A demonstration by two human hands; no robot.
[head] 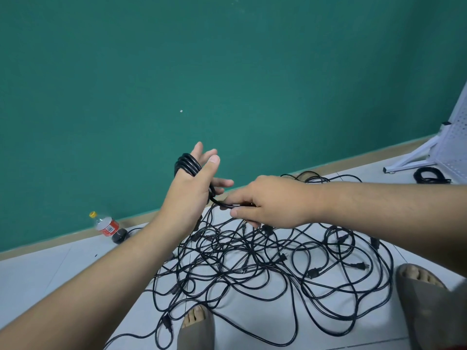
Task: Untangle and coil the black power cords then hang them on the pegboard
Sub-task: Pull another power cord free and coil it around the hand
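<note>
left hand [192, 188] raised, fingers spread and straight, several loops of black cord [187, 164] wound round the palm. right hand [273, 203] pinches that cord's free run just beside it. remaining cords [252, 261] lie tangled on the floor [50, 269] below; pegboard [454, 137] far right, one coiled cord [429, 175] at its base.

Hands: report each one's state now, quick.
Left hand: open, fingers straight, black cord coil wound around it.
Right hand: closed, pinching the cord tail leading off the coil.
</note>
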